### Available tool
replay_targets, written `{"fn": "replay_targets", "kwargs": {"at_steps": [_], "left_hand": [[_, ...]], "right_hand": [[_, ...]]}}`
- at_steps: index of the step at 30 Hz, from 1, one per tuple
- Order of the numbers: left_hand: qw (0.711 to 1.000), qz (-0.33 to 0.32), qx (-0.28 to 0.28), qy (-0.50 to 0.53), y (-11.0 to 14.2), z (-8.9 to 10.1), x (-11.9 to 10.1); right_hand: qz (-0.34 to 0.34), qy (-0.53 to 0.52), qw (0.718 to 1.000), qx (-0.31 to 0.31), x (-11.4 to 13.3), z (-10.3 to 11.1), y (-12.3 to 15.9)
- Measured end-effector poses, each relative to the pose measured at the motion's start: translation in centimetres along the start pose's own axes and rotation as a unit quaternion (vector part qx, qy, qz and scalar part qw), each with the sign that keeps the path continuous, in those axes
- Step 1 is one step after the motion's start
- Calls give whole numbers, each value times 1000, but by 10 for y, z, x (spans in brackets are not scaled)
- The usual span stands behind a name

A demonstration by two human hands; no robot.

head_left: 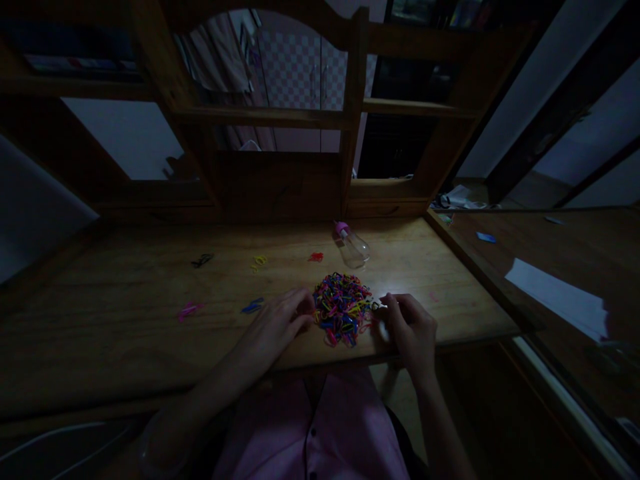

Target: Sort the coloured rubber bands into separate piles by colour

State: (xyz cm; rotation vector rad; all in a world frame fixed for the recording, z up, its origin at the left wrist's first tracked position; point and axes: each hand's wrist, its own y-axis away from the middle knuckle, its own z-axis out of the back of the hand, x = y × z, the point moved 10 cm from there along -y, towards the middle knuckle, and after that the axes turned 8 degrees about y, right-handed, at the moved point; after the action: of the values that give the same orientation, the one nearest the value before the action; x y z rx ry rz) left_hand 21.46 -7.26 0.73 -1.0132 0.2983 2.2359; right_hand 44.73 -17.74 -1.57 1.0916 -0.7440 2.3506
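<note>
Places both bare hands low over a pale wooden desk [150, 287], one on each side of a mixed heap of small coloured loops [343, 303]. Locates the heap near the front edge, between the hands.

Positions the left hand [287, 317] at the heap's left side, palm down. Bends the fingers, with thumb and forefinger parted and tips at the outer loops. Shows no piece clearly gripped there.

Positions the right hand [413, 323] at the heap's right side. Curls the fingers and brings thumb and forefinger close together beside white pieces [376, 303]. Cannot tell whether the tips pinch one of these pieces or only touch it.

Arranges small separate groups to the left of and behind the heap: black [202, 260], yellow [259, 263], red [315, 257], pink [189, 310] and blue [253, 305]. Sets the blue group nearest to the left hand.

Lays a clear bulb-shaped bottle [356, 251] with a pink top on its side just behind the heap. Borders the desk at the back with a wooden shelf unit [280, 177]. Includes white paper [557, 297] on the brown surface at right.
</note>
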Motion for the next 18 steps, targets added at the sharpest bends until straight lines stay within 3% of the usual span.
{"fn": "replay_targets", "kwargs": {"at_steps": [4,8,13,18], "left_hand": [[998,-45,42,-23,-2,-14,-4],[994,-72,45,-64,-4,-19,-5],[994,-82,24,-72,-3,-15,-5],[997,-72,-15,19,0,1,-9]], "right_hand": [[2,7,1000,-7,1,1,0],[12,9,1000,-9,4,2,0],[6,4,1000,-5,2,1,0],[1,4,1000,-4,1,1,0]]}}
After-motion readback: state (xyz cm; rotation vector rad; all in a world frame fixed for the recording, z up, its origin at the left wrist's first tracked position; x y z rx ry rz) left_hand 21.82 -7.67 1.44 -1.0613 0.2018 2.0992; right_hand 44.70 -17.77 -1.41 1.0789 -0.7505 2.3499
